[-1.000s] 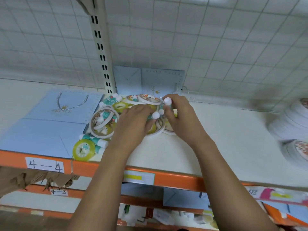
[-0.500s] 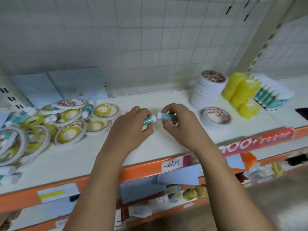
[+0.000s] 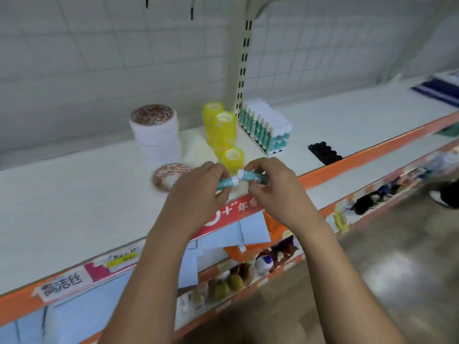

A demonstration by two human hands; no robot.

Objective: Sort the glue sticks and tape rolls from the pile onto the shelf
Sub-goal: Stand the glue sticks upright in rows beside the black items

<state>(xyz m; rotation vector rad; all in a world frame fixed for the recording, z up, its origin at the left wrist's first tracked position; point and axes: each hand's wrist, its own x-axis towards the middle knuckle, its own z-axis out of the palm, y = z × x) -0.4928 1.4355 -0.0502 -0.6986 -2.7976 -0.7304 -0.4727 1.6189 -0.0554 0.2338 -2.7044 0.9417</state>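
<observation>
Gripping glue stick (image 3: 224, 183) w/ left hand (image 3: 198, 194), fingers curled round it; pinching second glue stick (image 3: 251, 177) w/ right hand (image 3: 272, 187), caps facing, over shelf (image 3: 87, 199) front nr yellow tape rolls (image 3: 232, 157). Prob light, stiff, slick: take mid-barrel, not cap

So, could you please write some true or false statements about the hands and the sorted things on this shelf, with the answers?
1. The left hand holds one glue stick, the right hand another. True.
2. The yellow tape rolls stand left of the white tape stack. False: they stand to its right.
3. The two held sticks point their white caps toward each other. True.
4. The row of glue sticks stands left of the shelf post. False: it stands right of it.
</observation>
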